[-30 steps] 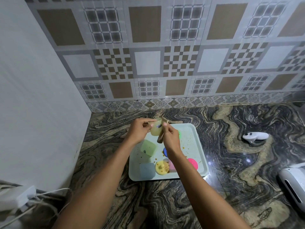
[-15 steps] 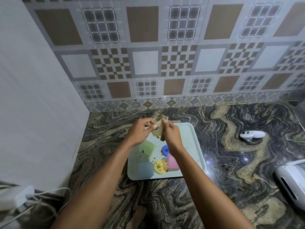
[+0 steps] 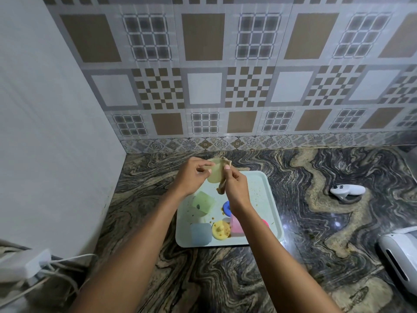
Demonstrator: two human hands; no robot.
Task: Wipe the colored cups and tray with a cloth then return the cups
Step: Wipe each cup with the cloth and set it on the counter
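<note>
A dark stone counter with swirling tan and black veins fills the lower half of the frame, meeting a back wall of patterned brown, grey and white square tiles across the top and a plain pale wall on the left. Just below centre sits a pale, rounded-corner rectangular tray, smooth and speckled with brown crumbs. On it lie a green square cup, a blue square cup, a yellow round cup spotted with crumbs, a pink cup and a blue round piece, partly hidden by the forearm. Above the tray's far edge, the left hand pinches a pale yellow cup with curled fingers, while the right hand grips a crumpled tan cloth against it. A white controller lies at centre right.
</note>
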